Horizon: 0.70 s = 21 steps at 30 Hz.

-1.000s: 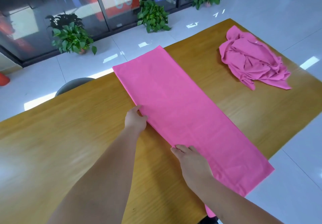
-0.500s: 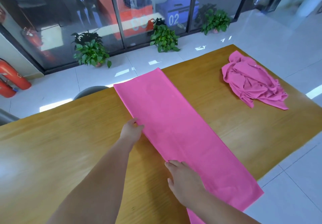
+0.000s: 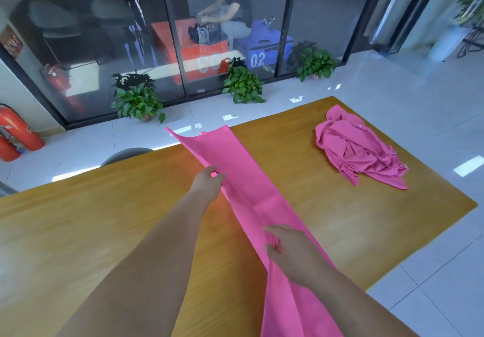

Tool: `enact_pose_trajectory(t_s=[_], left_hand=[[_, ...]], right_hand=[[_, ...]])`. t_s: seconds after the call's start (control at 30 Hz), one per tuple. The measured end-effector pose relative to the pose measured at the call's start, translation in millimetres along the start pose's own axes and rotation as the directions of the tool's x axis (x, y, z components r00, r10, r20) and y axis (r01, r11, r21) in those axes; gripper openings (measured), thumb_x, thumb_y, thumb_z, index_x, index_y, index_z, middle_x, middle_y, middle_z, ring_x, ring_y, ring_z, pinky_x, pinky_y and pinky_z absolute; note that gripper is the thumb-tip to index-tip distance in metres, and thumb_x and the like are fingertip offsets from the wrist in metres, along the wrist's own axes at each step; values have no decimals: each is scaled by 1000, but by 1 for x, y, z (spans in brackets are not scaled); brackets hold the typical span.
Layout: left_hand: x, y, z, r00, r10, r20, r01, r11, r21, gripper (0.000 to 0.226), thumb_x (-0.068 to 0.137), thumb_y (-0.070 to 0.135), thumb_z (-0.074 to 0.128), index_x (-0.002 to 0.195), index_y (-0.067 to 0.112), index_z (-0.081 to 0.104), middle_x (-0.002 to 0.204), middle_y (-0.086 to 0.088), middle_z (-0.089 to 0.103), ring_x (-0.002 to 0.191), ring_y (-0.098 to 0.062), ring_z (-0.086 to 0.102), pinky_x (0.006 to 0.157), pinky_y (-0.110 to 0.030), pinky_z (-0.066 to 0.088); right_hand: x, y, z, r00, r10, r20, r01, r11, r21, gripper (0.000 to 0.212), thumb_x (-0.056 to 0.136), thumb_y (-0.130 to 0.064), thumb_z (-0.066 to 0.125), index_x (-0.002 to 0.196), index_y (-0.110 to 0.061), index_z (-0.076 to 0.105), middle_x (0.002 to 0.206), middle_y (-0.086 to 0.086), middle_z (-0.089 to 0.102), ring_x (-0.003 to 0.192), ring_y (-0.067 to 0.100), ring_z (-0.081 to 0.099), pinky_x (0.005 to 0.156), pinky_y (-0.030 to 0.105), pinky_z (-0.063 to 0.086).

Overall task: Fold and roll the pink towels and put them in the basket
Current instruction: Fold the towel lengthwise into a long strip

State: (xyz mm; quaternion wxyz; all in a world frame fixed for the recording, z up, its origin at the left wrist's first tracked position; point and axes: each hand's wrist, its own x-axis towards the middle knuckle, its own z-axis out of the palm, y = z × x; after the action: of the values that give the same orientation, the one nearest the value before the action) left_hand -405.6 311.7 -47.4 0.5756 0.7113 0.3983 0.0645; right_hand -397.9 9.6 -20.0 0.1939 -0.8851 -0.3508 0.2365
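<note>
Pink cloth is held in both hands along one long edge; the left hand [image 3: 207, 183] curls thumb and fingers round that edge farther up the strip, and the right hand [image 3: 294, 251] bunches the same edge nearer the body. Both hold it raised off the wooden table [image 3: 78, 226], so the towel [image 3: 251, 187] dips in a shallow trough between the lifted edge and the side lying flat. Its long axis runs from the near right, where it spills over the table's near edge toward the person, away to the far left, where its end reaches the far edge; the free long edge lies to the right of both grips. The coming fold therefore looks to go across the short axis, with the held edge carried rightward onto the flat one; the hands would need to travel together to keep the strip straight. A crumpled towel [image 3: 358, 150] sits well apart near the far right corner; no basket is in view.
</note>
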Motion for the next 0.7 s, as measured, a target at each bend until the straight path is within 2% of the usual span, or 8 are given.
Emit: enact_pose_trajectory(t_s=[0.1, 0.27, 0.37, 0.47, 0.53, 0.6, 0.67, 0.7], left_hand=[[6, 16, 21, 1000, -6, 13, 6, 1000, -15, 59, 104, 25, 63, 160, 21, 44, 144, -9, 62, 108, -21, 71, 97, -47, 61], [17, 37, 64, 999, -30, 33, 32, 997, -71, 61, 105, 17, 59, 162, 25, 40, 144, -11, 63, 96, -17, 72, 96, -51, 60], [27, 44, 89, 997, -46, 65, 50, 997, -60, 65, 104, 19, 60, 164, 29, 36, 152, -7, 57, 109, -25, 72, 95, -47, 61], [25, 41, 116, 991, -70, 116, 64, 996, 58, 68, 106, 26, 59, 166, 35, 28, 133, 5, 62, 83, -19, 66, 80, -37, 59], [11, 30, 132, 990, -92, 107, 72, 981, 181, 69, 107, 29, 58, 167, 36, 26, 122, 0, 68, 68, -13, 58, 69, -30, 54], [-12, 10, 145, 994, -24, 111, -18, 932, 362, 67, 107, 27, 56, 168, 28, 26, 155, -3, 52, 95, -12, 67, 88, -31, 54], [-39, -21, 153, 987, 117, 112, -158, 840, 519, 64, 106, 25, 56, 165, 23, 32, 166, 0, 38, 142, -20, 49, 119, -38, 41], [-54, -36, 155, 978, 176, 112, -209, 813, 544, 61, 105, 23, 56, 162, 22, 37, 164, 1, 40, 149, -22, 41, 123, -40, 37]], right_hand=[[6, 22, -19, 1000, -1, -8, 1, 998, 68, 52, 103, -32, 63, 155, -28, 53, 155, -9, 55, 136, 10, 55, 117, 27, 39], [19, 64, -40, 999, 37, 10, -38, 979, 198, 50, 103, -33, 65, 152, -30, 57, 153, -11, 56, 132, 11, 59, 114, 27, 44], [33, 95, -42, 996, 81, 48, -90, 968, 232, 49, 103, -34, 64, 152, -32, 56, 153, -12, 56, 131, 8, 59, 113, 24, 43], [47, 127, -33, 988, 123, 93, -142, 963, 230, 49, 104, -33, 63, 152, -28, 56, 154, -9, 56, 140, 8, 52, 114, 19, 36], [54, 144, -25, 975, 169, 142, -202, 945, 259, 49, 104, -30, 64, 152, -22, 56, 154, -5, 57, 141, 10, 53, 112, 18, 35], [55, 158, -18, 966, 198, 166, -238, 933, 269, 48, 105, -29, 63, 151, -18, 57, 154, -1, 58, 141, 13, 53, 114, 21, 35], [50, 167, -14, 966, 216, 145, -249, 928, 278, 44, 105, -27, 63, 149, -21, 60, 150, -3, 61, 139, 14, 56, 113, 23, 38], [46, 170, -13, 965, 232, 122, -258, 923, 286, 43, 105, -28, 63, 147, -23, 61, 148, -4, 63, 137, 15, 58, 112, 24, 40]])
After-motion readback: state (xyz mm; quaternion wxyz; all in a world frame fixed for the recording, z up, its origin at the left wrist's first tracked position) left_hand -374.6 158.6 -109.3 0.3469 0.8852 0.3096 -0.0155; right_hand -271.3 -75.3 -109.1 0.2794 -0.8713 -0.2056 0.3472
